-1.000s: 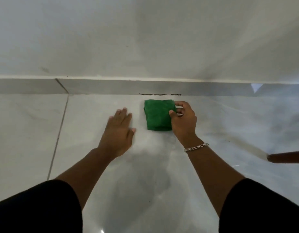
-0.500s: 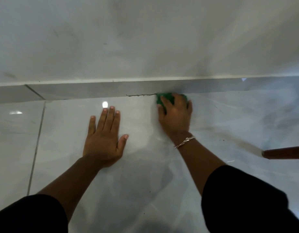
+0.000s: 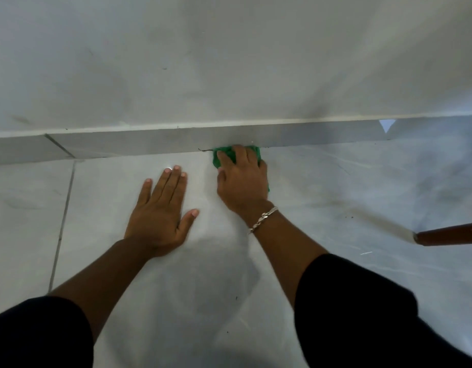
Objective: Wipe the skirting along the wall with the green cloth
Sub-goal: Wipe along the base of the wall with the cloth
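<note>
Since a second earlier, the right hand (image 3: pixel 242 181) had pushed the green cloth (image 3: pixel 230 155) against the skirting (image 3: pixel 149 140), its grip pressing the cloth; the left hand (image 3: pixel 160 213) lay flat, released, on the floor (image 3: pixel 335 197).

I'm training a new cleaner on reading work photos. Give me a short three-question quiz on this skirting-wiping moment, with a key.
1. True or false: the left hand holds the crumpled green cloth.
2. Which is the cloth pressed against? A) the grey tiled skirting where it meets the floor, B) the brown wooden leg, C) the white painted wall.
3. Fill in: a silver chain bracelet sits on the ___ wrist.

Key: 1 false, the right hand covers the cloth while the left lies flat on the pale glossy floor tile; 2 A; 3 right.
</note>
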